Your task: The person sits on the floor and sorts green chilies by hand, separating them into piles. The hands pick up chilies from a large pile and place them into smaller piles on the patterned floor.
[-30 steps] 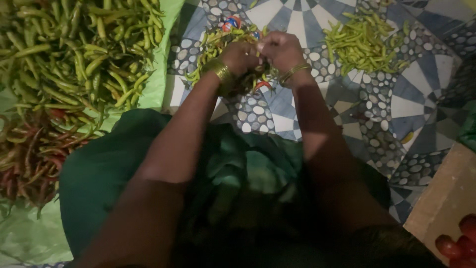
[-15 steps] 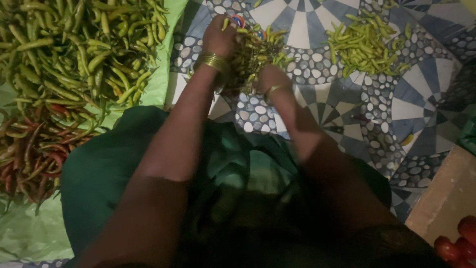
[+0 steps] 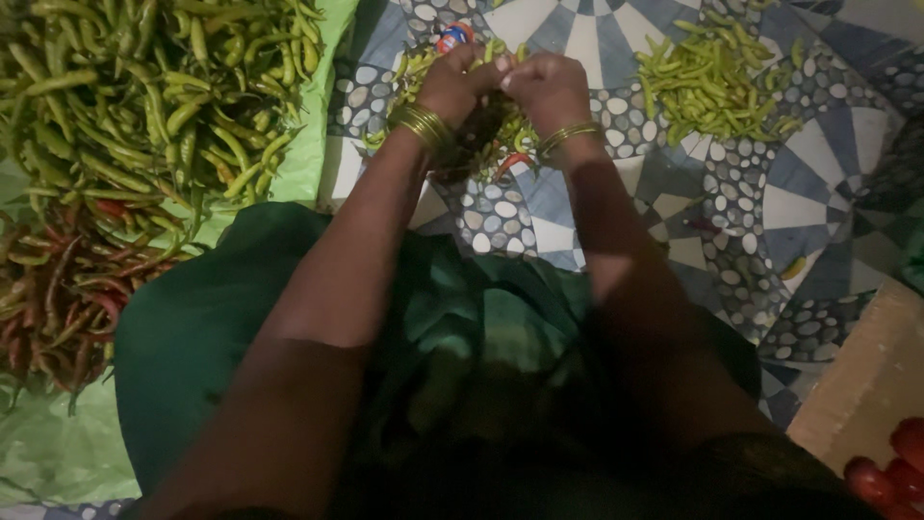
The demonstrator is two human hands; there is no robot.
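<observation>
At far left, spread over a pale green plastic sheet (image 3: 318,144), a big heap of green chillies (image 3: 144,96), filling the upper left corner. Just below it, on the same sheet, a darker pile of red and brownish chillies (image 3: 58,299), touching the green heap along its lower edge. Across the lower middle, a lap draped in dark green cloth (image 3: 221,327), both forearms reaching up and away over it.

Further right, on the patterned tiled floor (image 3: 818,202), a small middle pile of green chillies (image 3: 500,130), with one reddish pod at its near edge. Above that pile, the left hand (image 3: 457,87), gold bangles (image 3: 421,125) at the wrist, fingers curled inward and pinched on a chilli pod; exact grip hard to make out in the dim light. Right against it, fingertips meeting, the right hand (image 3: 549,89), a thinner gold bangle (image 3: 570,137) at its wrist, likewise curled shut on the same small bunch of pods. Both held just over the middle pile, knuckles up. Behind the left hand, a small blue and orange object (image 3: 452,37) lying on the floor, too blurred to name.

Further right still, well apart from the hands, a third loose pile of light green chillies (image 3: 712,87). At the lower right corner, a tan cardboard edge (image 3: 866,385) and a few round red fruits (image 3: 890,472).
</observation>
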